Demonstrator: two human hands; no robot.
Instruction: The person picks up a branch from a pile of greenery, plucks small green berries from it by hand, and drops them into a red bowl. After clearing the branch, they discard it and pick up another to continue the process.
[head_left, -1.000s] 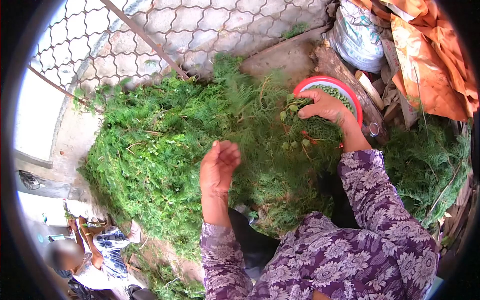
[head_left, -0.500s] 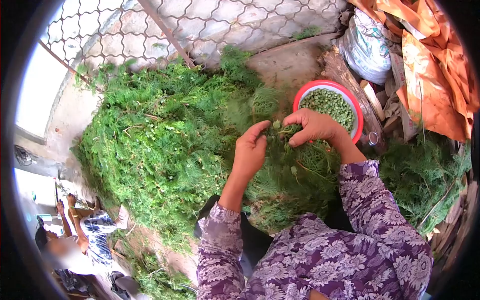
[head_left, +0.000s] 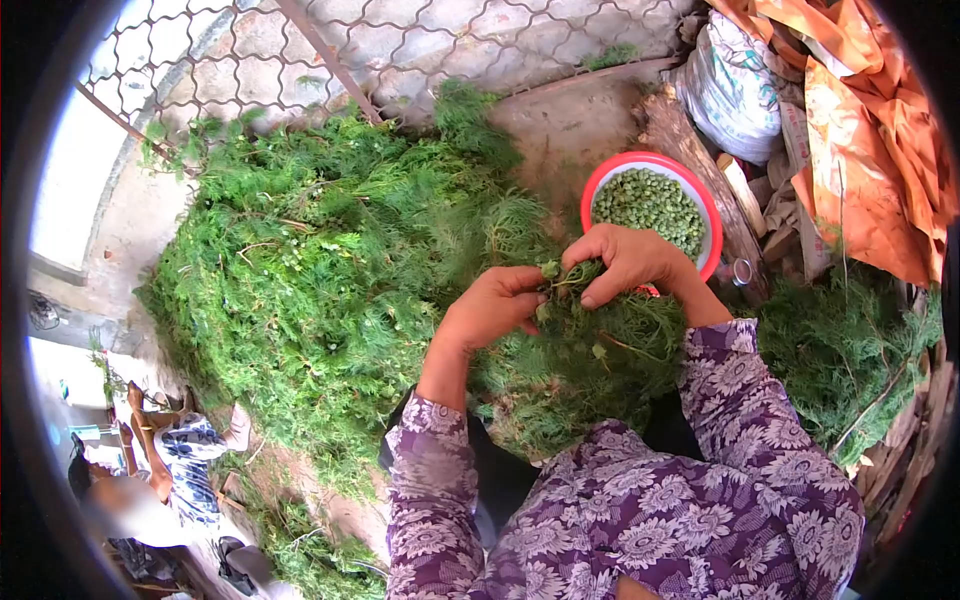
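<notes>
My left hand (head_left: 490, 310) and my right hand (head_left: 625, 262) meet over a bunch of cut greenery resting on my lap. Between them is a small green feathery sprig (head_left: 553, 285). Each grip is pressed together on it, the left fingertips pinching it from the left and the right fingers curled over it from above, so the two hands almost touch. Just beyond my right hand, on the concrete ground, stands a round red-rimmed plastic bowl (head_left: 600, 185) filled with small green pods (head_left: 650, 205). A big heap of green feathery branches (head_left: 320, 270) lies to the left of the bowl and runs up to a wire mesh fence (head_left: 300, 60) at the far edge of the ground. A white sack (head_left: 730, 90) and an orange cloth (head_left: 870, 130) sit in the far right corner. Another person (head_left: 170, 480) crouches at the near left.
</notes>
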